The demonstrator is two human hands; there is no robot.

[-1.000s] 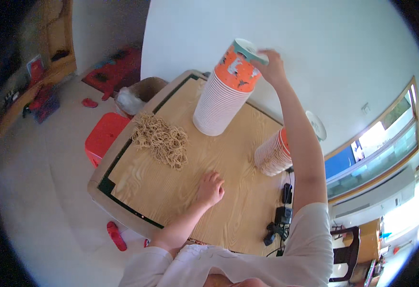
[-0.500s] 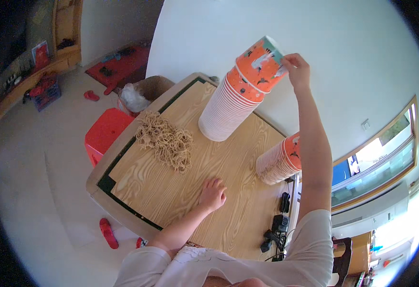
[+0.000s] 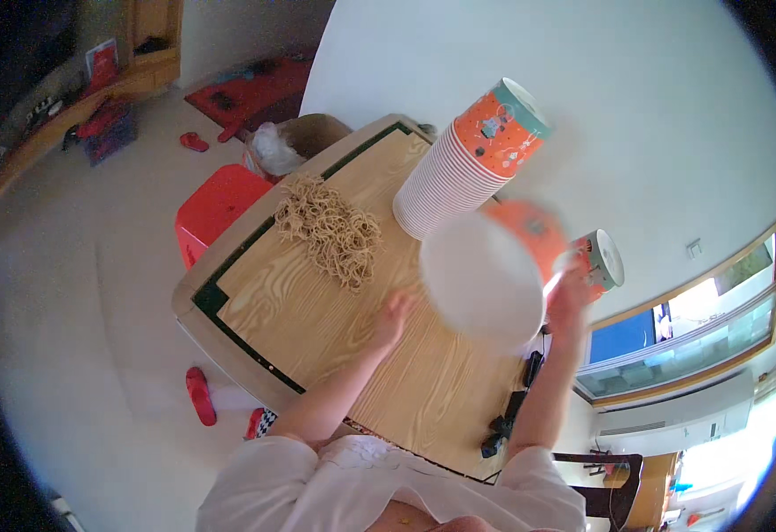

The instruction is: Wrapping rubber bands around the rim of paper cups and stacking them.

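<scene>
My right hand (image 3: 568,297) grips an orange paper tub (image 3: 539,232) by its side, blurred by motion. Its wide white opening is turned toward me. Over the middle of the table, my left hand (image 3: 393,317) is raised with its fingers apart and holds nothing, close to the tub's rim. Beyond them, a tall stack of paper tubs (image 3: 454,182) stands upside down, white rims showing and an orange and green tub on top. A second, shorter stack (image 3: 603,264) on the right is partly hidden by my right hand and the held tub.
A heap of tan rubber bands (image 3: 330,230) lies on the left of the wooden table (image 3: 317,332). Black power adapters and cables (image 3: 499,434) sit along its right edge. A red stool (image 3: 219,208) and a cardboard box with a white bag (image 3: 313,135) stand beside the table's left side.
My right hand has pulled the top tub off the tall stack and brought it down toward me, tipping its opening my way. My left hand has risen from the tabletop.
</scene>
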